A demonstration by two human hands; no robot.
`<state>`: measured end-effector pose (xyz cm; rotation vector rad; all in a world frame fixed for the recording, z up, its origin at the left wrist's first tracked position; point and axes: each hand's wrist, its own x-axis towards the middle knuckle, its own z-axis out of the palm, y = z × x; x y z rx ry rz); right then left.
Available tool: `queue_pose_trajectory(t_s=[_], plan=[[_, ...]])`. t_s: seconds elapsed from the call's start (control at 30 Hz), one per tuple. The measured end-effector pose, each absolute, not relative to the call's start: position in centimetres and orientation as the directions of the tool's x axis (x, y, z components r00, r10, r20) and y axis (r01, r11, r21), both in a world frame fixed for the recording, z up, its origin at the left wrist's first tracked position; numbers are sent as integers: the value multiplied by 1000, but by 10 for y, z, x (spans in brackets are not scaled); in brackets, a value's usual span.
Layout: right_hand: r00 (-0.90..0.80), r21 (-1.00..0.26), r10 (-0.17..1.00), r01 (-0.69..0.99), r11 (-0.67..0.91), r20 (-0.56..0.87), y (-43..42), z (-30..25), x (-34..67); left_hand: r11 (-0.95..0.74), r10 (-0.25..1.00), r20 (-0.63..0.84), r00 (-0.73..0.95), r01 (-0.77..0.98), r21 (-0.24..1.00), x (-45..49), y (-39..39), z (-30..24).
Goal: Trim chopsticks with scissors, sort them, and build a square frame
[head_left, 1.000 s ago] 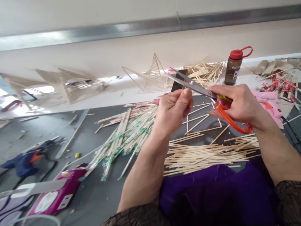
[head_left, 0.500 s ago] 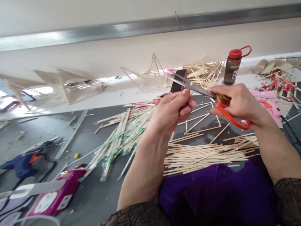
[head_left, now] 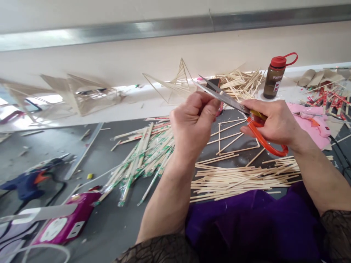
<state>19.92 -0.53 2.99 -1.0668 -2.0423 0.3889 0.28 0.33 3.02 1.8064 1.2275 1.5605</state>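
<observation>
My right hand (head_left: pixel 272 120) grips orange-handled scissors (head_left: pixel 244 111); the steel blades point up and left and are slightly apart. My left hand (head_left: pixel 193 122) is curled closed right beside the blades, its fingertips pinched at the lower blade; what it pinches is hidden. Below both hands lies a spread of bare wooden sticks (head_left: pixel 241 179) on the dark grey table (head_left: pixel 115 219). A flat frame of glued sticks (head_left: pixel 233 138) lies under the scissors.
Wrapped chopsticks (head_left: pixel 142 160) lie in a heap at left. A blue glue gun (head_left: pixel 26 182) and a magenta power strip (head_left: pixel 68 219) sit at near left. A brown bottle with a red cap (head_left: pixel 275 76), stick models (head_left: pixel 175 84), a pink glue gun (head_left: pixel 312 124) and purple cloth (head_left: pixel 255 226) surround them.
My left hand has curled tighter and risen closer to the scissor blades. The scissors stay in my right hand, which has barely shifted.
</observation>
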Motion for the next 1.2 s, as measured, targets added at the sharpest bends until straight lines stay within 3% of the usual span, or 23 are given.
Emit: queue_pose_trajectory(t_s=[0.3,0.53,0.63,0.7,0.9,1.2], plan=[[-409,-578,777,519,630,479,-6,33,208,-226,962,220,160,22,974,-4,4,41],[-487,-541,746,514,665,454,-10,39,214,60,928,-33,372,-62,996,-11,8,48],[-484,-544,754,524,656,444,-10,40,215,120,895,-78,439,-69,990,-12,10,46],[-458,-537,771,553,637,443,-9,38,214,74,912,-33,410,-83,994,-10,11,43],[-397,-499,760,583,641,514,-4,31,210,-317,942,324,84,-82,945,1,17,25],[-413,-487,759,591,644,503,-4,30,208,-454,885,461,63,-101,885,5,21,20]])
